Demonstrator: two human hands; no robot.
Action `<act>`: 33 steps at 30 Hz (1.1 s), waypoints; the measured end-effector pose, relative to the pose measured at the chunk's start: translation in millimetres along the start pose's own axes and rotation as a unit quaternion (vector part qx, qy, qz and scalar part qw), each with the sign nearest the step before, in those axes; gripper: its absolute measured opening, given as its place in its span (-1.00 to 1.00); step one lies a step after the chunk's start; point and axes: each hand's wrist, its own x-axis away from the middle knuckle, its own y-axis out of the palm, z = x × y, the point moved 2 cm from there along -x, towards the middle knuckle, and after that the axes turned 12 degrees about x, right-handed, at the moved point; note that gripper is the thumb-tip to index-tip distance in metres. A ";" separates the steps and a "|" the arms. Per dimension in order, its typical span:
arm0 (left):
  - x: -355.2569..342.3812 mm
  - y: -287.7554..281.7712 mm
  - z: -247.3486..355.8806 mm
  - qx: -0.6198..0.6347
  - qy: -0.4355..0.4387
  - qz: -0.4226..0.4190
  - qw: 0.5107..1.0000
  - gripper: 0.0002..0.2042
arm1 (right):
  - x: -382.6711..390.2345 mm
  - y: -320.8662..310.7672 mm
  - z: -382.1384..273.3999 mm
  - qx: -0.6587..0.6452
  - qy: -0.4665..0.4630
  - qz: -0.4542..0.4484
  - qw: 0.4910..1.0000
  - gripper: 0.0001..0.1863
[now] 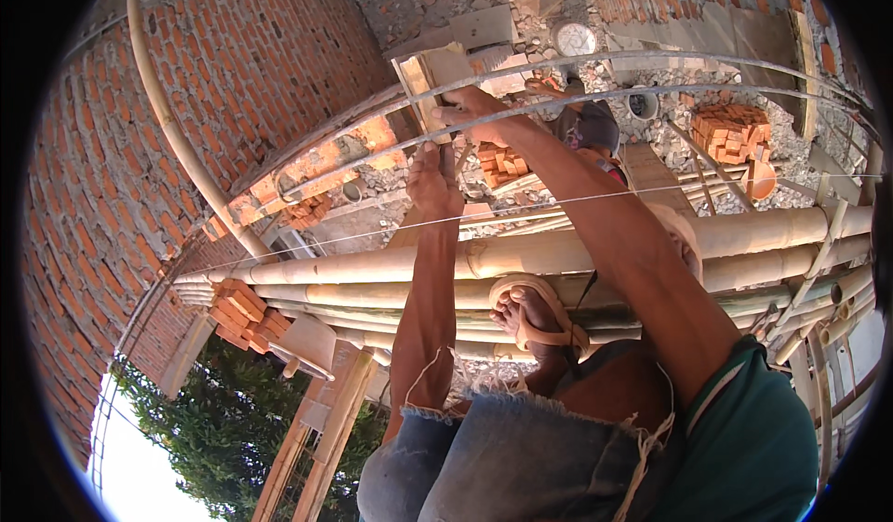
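Ahead of me, a short wooden board (417,80) stands at the end of a brick wall top, beside two long steel bars (670,55). My right hand (474,115) reaches across to the board, its fingers closed on the edge. Just below it, my left hand (433,180) is closed near the board's lower end. A small dark piece shows at its fingers, but I cannot make out what it is. A thin white string (577,198) runs across my forearms.
My sandalled foot (530,313) rests on bamboo poles (372,266). Brick stacks (244,313) lie left on the scaffold and below right. Another person (591,127) is beneath, among rubble and a bucket (642,105). A brick wall (214,85) rises left, crossed by a bamboo pole (158,103).
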 end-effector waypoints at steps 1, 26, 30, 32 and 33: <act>-4.3 2.3 -1.4 0.003 0.000 -0.008 1.000 -0.82 | -2.7 -3.7 -0.6 0.009 -0.022 0.019 1.000 -0.56; -4.2 3.4 1.0 0.003 -0.007 -0.010 1.000 -0.85 | -3.8 -4.6 0.7 0.021 -0.024 -0.001 0.999 -0.57; -4.4 3.0 0.6 -0.002 -0.001 -0.009 1.000 -0.85 | -4.0 -4.6 0.1 0.038 -0.025 0.003 0.999 -0.60; -4.7 1.5 0.0 -0.002 -0.001 0.004 1.000 -0.85 | -4.2 -5.1 -0.5 0.043 -0.025 -0.002 0.999 -0.57; -5.1 1.4 0.1 0.002 0.002 -0.007 1.000 -0.86 | -4.1 -5.3 -0.3 0.045 -0.008 -0.007 0.999 -0.56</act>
